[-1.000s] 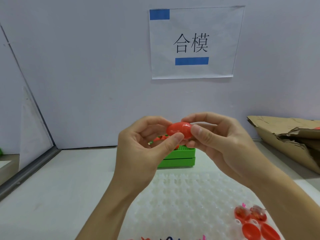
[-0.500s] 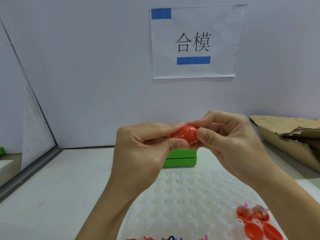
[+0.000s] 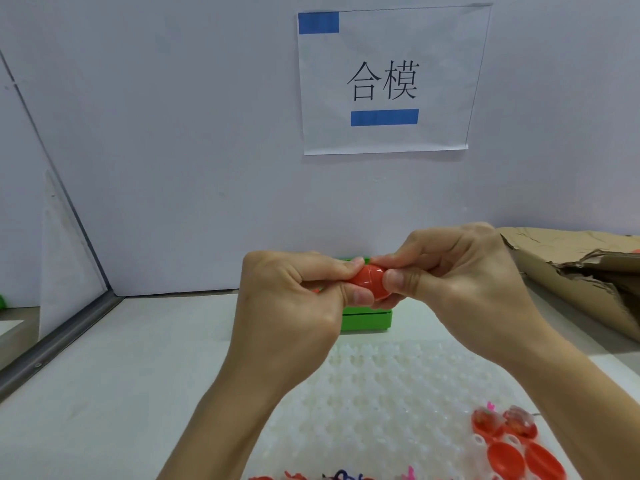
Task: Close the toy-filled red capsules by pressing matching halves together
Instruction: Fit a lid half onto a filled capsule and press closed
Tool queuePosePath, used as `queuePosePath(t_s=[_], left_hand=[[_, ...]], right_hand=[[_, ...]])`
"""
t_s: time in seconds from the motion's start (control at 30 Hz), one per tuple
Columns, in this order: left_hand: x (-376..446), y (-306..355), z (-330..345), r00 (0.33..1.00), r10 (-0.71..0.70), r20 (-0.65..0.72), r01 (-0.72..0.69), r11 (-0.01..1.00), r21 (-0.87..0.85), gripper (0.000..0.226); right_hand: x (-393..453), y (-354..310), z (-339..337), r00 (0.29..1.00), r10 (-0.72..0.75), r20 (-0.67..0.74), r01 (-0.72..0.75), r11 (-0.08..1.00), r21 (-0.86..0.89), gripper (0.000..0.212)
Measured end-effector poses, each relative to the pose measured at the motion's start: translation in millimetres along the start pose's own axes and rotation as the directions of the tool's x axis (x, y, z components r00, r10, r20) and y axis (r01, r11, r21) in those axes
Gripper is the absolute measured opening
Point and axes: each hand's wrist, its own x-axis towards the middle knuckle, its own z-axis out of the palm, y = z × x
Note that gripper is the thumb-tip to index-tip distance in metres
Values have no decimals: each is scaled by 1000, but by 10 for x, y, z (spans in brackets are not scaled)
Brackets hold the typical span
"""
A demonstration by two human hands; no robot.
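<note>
The left hand (image 3: 287, 306) pinches one end of the red capsule (image 3: 369, 284), held in the air above the tabletop (image 3: 121, 375) — thumb under it, fingers curled over. The right hand (image 3: 460, 289) grips the other end the same way. Behind sits a green box (image 3: 367, 318); lower right — open capsule halves (image 3: 505, 441) on a white tray (image 3: 381, 393).

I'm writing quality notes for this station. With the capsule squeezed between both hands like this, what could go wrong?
1. Both thumbs cover much of the capsule, so the left hand and right hand may hide a seam that is not fully snapped.
2. It is held in the air above the green box; a slip could drop it.
3. The open halves sit at the tray's near corner, where a forearm might knock them.
</note>
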Motion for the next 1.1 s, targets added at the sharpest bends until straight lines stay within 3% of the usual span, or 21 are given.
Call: queuePosePath(t_s=[0.33,0.53,0.57,0.8,0.97,1.1], left_hand=[[-51,-85,116,993,97,-71,-87,988,129,16],[-71,-95,169,972,236,-21,-226,950,214,19],[-73,-101,182,975,221,-7,-216,959,184,22],[-62,-157,222,999,21,41,-18,997,-71,44],[-49,-147,176,998,-46,51,53,990,-130,25],[-52,-155,173,996,-50,77,58,991,-117,23]], right_hand=[[3,98,53,996,41,-82,-50,992,-120,31],[18,84,-78,986,167,1,-166,985,-53,10],[25,63,-111,979,202,29,-201,979,-26,4],[43,70,-154,939,312,146,-336,921,195,37],[40,58,-104,937,287,201,-331,913,237,33],[33,62,-97,941,284,186,-314,935,163,29]])
